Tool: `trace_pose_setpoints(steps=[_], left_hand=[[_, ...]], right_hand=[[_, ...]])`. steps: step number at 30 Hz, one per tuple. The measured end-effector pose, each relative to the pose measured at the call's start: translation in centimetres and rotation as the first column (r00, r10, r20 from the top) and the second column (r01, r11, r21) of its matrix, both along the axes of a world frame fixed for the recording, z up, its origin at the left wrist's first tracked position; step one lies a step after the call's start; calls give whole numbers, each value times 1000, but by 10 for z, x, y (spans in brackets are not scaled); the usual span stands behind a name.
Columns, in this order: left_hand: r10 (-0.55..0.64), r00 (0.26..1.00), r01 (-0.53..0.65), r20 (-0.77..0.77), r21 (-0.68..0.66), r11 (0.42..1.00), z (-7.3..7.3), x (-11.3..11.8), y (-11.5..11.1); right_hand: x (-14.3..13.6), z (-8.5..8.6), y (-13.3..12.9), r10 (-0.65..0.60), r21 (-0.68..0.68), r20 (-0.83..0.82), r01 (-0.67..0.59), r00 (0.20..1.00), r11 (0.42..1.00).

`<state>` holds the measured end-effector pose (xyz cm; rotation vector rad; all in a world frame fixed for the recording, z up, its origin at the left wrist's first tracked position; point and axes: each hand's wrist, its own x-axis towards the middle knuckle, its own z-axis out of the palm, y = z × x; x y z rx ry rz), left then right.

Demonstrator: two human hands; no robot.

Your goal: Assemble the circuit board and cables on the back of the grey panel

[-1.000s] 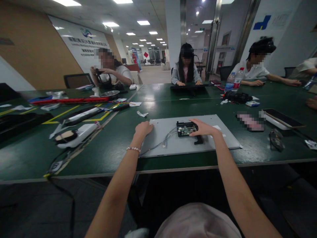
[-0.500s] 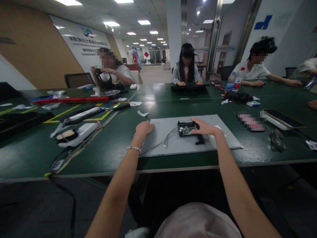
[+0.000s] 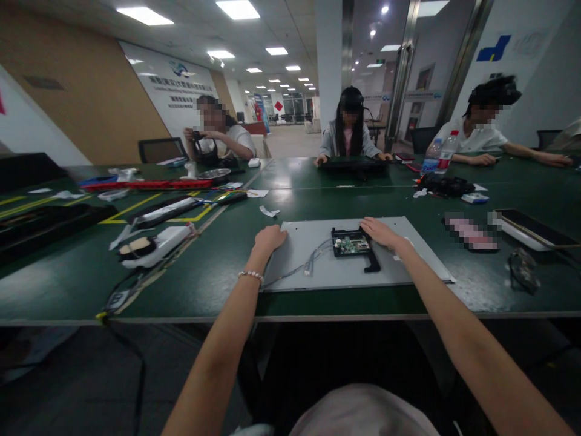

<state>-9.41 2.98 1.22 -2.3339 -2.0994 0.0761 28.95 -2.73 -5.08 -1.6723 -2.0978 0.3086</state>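
Note:
A flat grey metal panel (image 3: 313, 271) lies on the table in front of me. On it sits a black plastic bracket (image 3: 373, 261) around a green circuit board (image 3: 351, 244). A grey cable (image 3: 313, 257) runs from the board towards the panel's left front edge. At the panel's left edge, my left hand (image 3: 270, 238) is closed with curled fingers, gripping the rim; its fingertips are hidden. My right hand (image 3: 380, 232) lies with outstretched fingers at the bracket's upper right corner, touching it, with the palm over the panel.
Left of the panel lie a white device (image 3: 157, 245) and a long black-and-white part (image 3: 166, 211). A paper scrap (image 3: 269, 211) is behind it. To the right are a pink phone (image 3: 472, 233), clear plastic (image 3: 521, 270) and bottles (image 3: 447, 151). Several people sit across the table.
My right hand has shifted from over the circuit board to the bracket's upper right corner, its fingers flatter. My left hand stays at the panel's left edge. The view has tilted slightly.

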Motion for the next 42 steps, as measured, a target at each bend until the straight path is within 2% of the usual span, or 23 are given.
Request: trace_pose_setpoints(steps=[3,6,9,11,14,17,20,23,31,42], left_hand=[[61,996,-64,63,49,997,2,-8,7],[107,988,-131,108,247,960,6,-14,20],[0,997,-26,75,354,935,8,-15,39],[-67,997,47,47,339,940,6,-15,56],[-98,994,80,44,303,950,1,-11,83],[-69,996,50,62,260,964,-5,-6,104],[0,997,-17,77,223,975,-10,-2,116],[45,995,-65,92,229,971,-13,-2,118],[70,994,-88,79,263,961,-11,0,110],[40,999,-46,30,266,963,-16,-1,112]], right_hand=[[1,-17,-3,-25,92,47,20,999,996],[1,-24,-4,-23,129,44,17,999,992],[2,-24,-3,-16,140,35,11,999,990],[2,-24,-3,-11,149,48,4,999,989],[1,-22,-3,-10,172,67,-1,998,985],[-2,-19,-4,-15,180,77,1,997,984],[-6,-17,-5,-23,188,91,6,996,982],[-8,-16,-5,-31,194,93,13,995,981],[-9,-19,-3,-34,209,100,13,994,978],[-8,-19,-4,-18,175,70,5,997,985]])
